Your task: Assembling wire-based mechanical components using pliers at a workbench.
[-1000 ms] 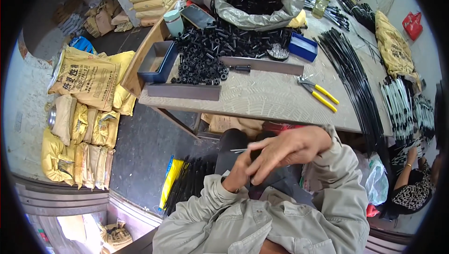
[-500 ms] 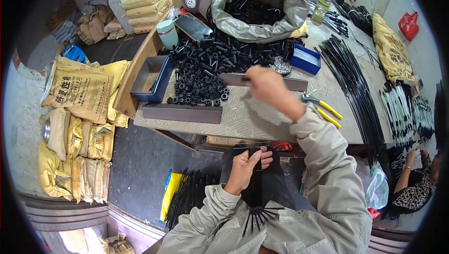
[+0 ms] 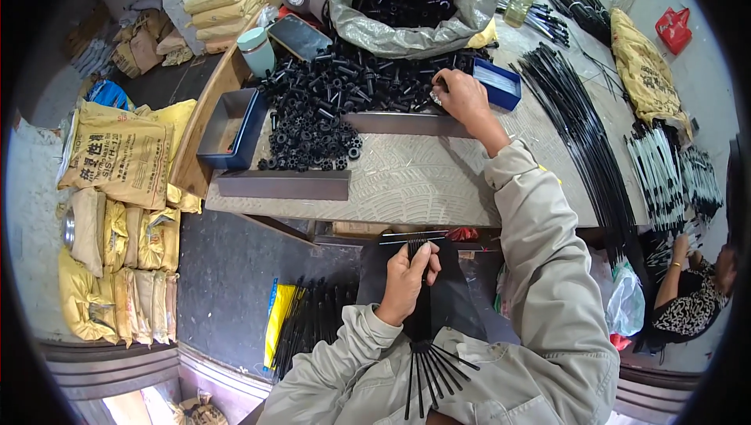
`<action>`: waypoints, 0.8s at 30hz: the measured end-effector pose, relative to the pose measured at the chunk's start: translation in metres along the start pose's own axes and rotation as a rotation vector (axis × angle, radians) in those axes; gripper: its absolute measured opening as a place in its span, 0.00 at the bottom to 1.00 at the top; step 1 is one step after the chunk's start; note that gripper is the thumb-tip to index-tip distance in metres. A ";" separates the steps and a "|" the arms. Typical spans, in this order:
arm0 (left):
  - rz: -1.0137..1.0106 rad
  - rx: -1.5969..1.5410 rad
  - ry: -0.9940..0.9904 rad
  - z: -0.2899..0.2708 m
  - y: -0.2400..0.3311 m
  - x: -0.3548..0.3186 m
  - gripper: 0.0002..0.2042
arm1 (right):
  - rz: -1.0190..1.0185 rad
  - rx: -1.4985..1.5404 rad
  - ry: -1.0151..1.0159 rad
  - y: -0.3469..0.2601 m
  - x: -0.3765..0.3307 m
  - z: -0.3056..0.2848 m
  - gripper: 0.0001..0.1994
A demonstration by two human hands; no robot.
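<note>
The left hand (image 3: 407, 284) clenches a fanned bundle of thin black rods (image 3: 426, 347) at the lap, while the right hand (image 3: 461, 96), seemingly pinching one, should pick a single black plastic fitting (image 3: 328, 100) cleanly from the table's pile.

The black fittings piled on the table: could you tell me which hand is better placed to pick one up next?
The right hand. It is stretched out over the table at the edge of the fittings, fingertips among them. The left hand is down near the lap, its grip closed around a bundle of black rods.
</note>
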State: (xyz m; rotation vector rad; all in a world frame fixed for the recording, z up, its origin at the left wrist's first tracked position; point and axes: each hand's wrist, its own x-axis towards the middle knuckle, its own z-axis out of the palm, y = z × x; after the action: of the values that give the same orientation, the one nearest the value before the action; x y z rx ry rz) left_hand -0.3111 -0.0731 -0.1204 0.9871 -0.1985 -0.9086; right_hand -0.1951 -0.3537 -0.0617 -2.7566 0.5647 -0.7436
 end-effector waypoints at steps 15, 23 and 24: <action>0.061 -0.040 -0.022 0.021 -0.004 0.005 0.12 | 0.148 1.132 -0.454 -0.036 -0.154 -0.068 0.08; 0.113 0.083 -0.058 0.036 -0.009 -0.012 0.10 | 0.196 1.297 -0.490 -0.026 -0.170 -0.068 0.09; 0.151 0.110 -0.065 0.038 -0.010 -0.015 0.08 | 0.214 1.317 -0.493 -0.026 -0.172 -0.068 0.09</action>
State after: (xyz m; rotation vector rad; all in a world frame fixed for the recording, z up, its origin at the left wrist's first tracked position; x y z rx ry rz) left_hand -0.3461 -0.0884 -0.1028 1.0298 -0.3767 -0.7984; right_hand -0.3593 -0.2657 -0.0703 -1.5041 0.1304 -0.1861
